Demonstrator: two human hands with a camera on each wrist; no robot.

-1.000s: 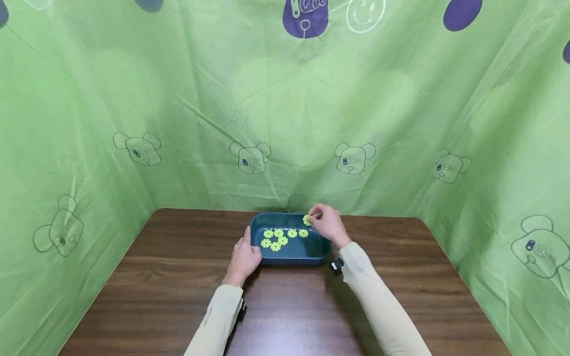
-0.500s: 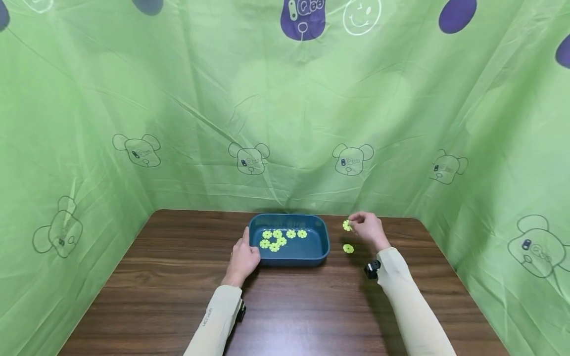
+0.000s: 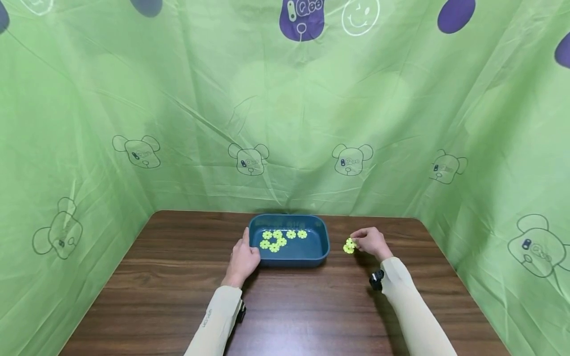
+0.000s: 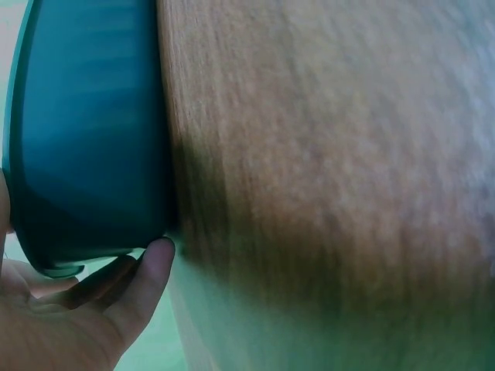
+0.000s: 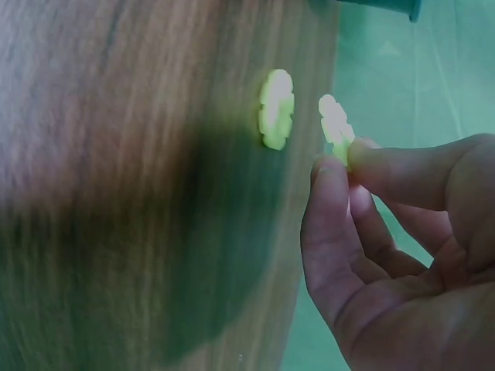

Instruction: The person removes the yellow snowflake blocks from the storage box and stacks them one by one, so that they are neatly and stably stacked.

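A yellow-green flower-shaped disc [image 5: 334, 124] is pinched by the right hand [image 3: 373, 243] just above a matching disc [image 5: 277, 110] on the brown wood-grain worktop [image 3: 289, 306]; leftward, a blue rectangular tray [image 3: 291, 263] is gripped by the left hand [image 3: 243, 258].

Passable gap between tray [image 3: 290, 262] and 2 outer discs [image 3: 349, 249]

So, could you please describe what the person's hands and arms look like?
The left hand and right hand are ungloved. The left sleeve and right sleeve are long and pale cream, reaching the wrists. Small dark lettering, too small to read surely, marks the left one. A small black device sits at each wrist, left and right.
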